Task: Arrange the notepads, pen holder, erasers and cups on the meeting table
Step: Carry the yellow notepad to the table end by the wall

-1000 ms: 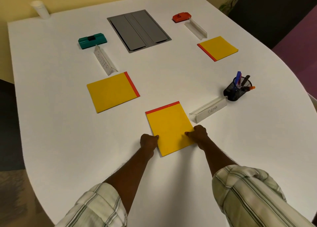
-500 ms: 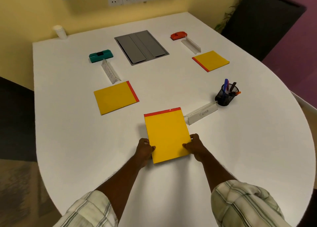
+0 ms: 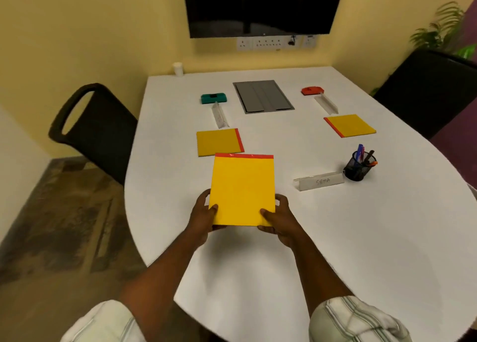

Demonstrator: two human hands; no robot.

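A yellow notepad with a red top strip point(image 3: 242, 187) is lifted off the white meeting table point(image 3: 335, 238). My left hand point(image 3: 204, 217) grips its lower left corner and my right hand point(image 3: 280, 219) grips its lower right corner, thumbs on top. A second yellow notepad point(image 3: 218, 143) lies behind it on the left, a third notepad point(image 3: 349, 125) at the right. The black mesh pen holder point(image 3: 359, 166) with pens stands at the right. A teal eraser point(image 3: 214, 98) and a red eraser point(image 3: 311, 90) lie far back. A white cup point(image 3: 178, 69) stands at the far left corner.
A clear name stand point(image 3: 318, 181) lies beside the pen holder; two more name stands point(image 3: 219, 115) point(image 3: 326, 103) sit by the erasers. A grey cable hatch point(image 3: 262, 96) is set in the table. Black chairs point(image 3: 95, 130) point(image 3: 428, 88) stand left and right. A dark screen point(image 3: 260, 6) hangs on the wall.
Both hands have lifted the near notepad off the table and carried it left, away from the name stand. The camera has tilted up and pulled back, showing the wall and chairs.
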